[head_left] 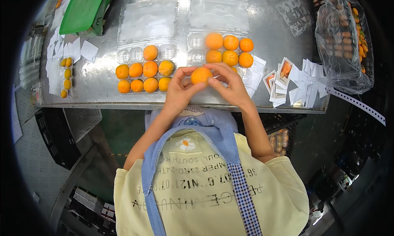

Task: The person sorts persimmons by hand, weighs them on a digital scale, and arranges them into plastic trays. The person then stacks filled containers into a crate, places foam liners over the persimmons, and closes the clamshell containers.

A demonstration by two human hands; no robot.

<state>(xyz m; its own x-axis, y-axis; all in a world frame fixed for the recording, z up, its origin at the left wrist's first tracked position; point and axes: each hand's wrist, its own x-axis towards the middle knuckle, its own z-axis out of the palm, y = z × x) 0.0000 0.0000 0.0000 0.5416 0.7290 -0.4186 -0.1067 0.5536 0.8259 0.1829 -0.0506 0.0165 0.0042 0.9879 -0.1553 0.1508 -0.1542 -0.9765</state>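
Note:
Between my two hands, over the front edge of the table, is a round orange fruit [200,76]. My left hand [179,89] grips it from the left, fingers curled and thumb against its near side. From the other side my right hand [232,87] closes on the same fruit with fingertips and thumb. Just left of my hands lies an open clear plastic clamshell tray [136,54] with two near rows of fruit and one in its far row. Behind my right hand a second clear clamshell tray [195,41] holds several more fruits; its near part is partly hidden.
Picture cards [284,73] and white slips [305,82] lie right on the metal table [271,43]. Beyond them stands a plastic-lined crate [344,47] of fruit. At left are a green tray [84,10], loose white papers [88,51] and a narrow pack of yellow fruit [67,73].

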